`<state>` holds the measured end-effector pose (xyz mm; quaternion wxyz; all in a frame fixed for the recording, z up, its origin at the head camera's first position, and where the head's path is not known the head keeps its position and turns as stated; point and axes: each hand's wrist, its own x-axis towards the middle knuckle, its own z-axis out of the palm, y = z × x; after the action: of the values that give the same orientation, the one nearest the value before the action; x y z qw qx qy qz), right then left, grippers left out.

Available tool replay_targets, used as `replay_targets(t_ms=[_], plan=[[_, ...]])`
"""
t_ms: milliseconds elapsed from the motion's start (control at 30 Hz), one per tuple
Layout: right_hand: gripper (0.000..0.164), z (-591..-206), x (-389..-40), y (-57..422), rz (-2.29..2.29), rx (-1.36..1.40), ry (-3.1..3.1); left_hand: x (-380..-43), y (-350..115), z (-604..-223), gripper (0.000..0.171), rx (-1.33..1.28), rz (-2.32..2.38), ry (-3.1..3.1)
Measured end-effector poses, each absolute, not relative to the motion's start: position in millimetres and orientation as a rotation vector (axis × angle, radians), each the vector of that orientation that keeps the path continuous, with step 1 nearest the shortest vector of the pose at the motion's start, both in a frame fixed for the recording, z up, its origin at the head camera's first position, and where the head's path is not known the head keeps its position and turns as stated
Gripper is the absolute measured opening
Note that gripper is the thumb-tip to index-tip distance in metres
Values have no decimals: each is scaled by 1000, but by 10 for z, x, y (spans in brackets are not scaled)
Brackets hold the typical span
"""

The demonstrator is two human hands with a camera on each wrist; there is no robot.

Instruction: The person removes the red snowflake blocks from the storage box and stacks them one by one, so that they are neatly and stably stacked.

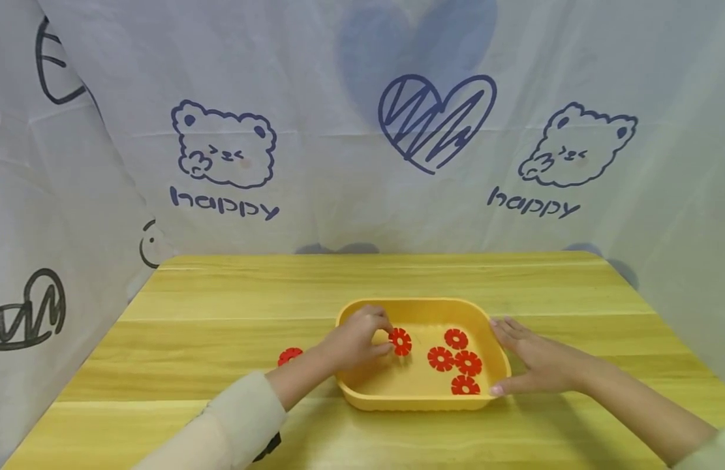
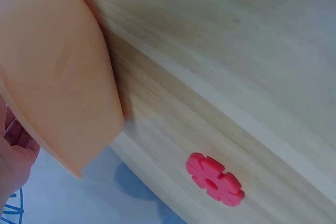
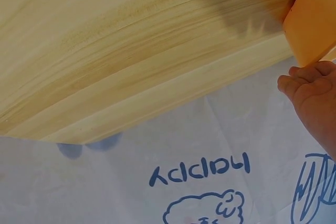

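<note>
Red notched disc (image 1: 401, 342) is in left half of yellow tray (image 1: 417, 403), left hand (image 1: 362, 335) pinching its edge with thumb and finger nearly closed, while right hand (image 1: 538, 360), spread and gripping nothing, touches tray's right rim, presumably to stop it sliding.

Colours here are pretty loud tbh. The flat, notched, flower-shaped plastic pieces (image 1: 468, 363) are all plain bright red, no pattern, and the rounded rectangular plastic tray (image 1: 421, 403) is a solid warm yellow, though it goes kinda peachy in the left wrist view. The wooden bench (image 1: 221, 333) is yellow with lighter and darker grain streaks. Whitish cloth backdrop (image 1: 327, 156) has dark blue line-art bears, "happy" lettering, a scribbled heart, plus soft solid-blue hearts. Fabric sleeves (image 1: 239, 418) are plain cream.
</note>
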<state>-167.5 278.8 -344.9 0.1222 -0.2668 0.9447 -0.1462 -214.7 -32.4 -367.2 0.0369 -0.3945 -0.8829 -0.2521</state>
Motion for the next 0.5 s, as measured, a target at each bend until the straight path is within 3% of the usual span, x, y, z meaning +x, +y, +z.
replay_targets(t_ms=[500], plan=[[107, -3449, -1669, 2791, -425, -771, 2760, -2037, -529, -3830, 18, -1123, -716, -2294]])
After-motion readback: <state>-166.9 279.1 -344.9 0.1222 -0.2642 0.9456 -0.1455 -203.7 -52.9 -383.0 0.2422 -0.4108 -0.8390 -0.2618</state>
